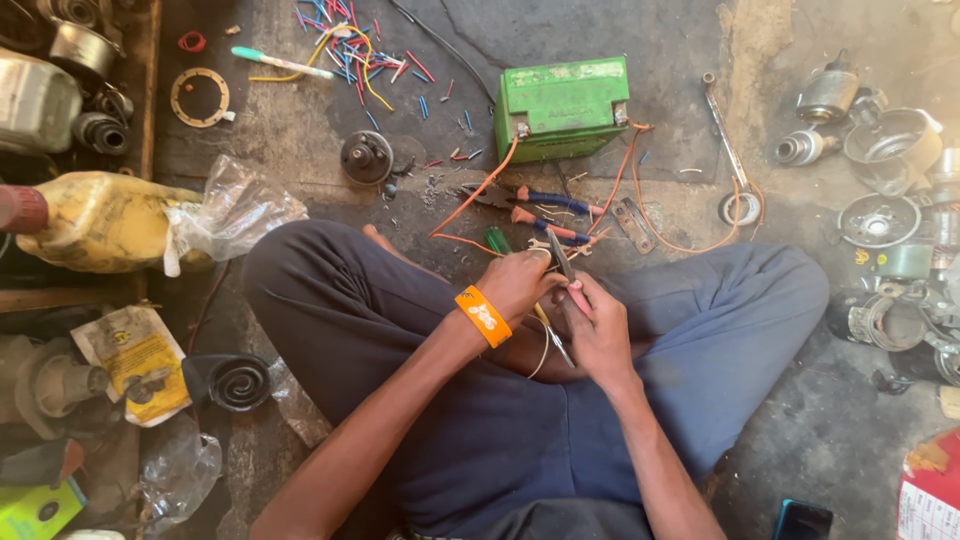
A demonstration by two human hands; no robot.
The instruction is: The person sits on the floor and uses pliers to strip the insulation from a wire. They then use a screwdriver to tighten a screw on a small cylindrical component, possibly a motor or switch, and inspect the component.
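Note:
I sit cross-legged on the floor in blue trousers. My left hand (517,283), with an orange wristband (483,315), pinches a thin pale wire (546,345) that loops down over my lap. My right hand (597,330) grips a small cutter with pink handles (565,272), its jaws at the wire end by my left fingers. Just beyond my hands lie pliers with orange and blue handles (545,215) and a green-handled screwdriver (497,240). A green battery (561,107) stands farther off, with orange wires (470,200) running from its terminals.
Cut wire pieces in several colours (350,55) litter the floor at the top. A spanner (722,125) and motor parts (880,160) lie to the right. A yellow jug (100,220), plastic bags, a round metal part (366,157) and more metal parts sit to the left.

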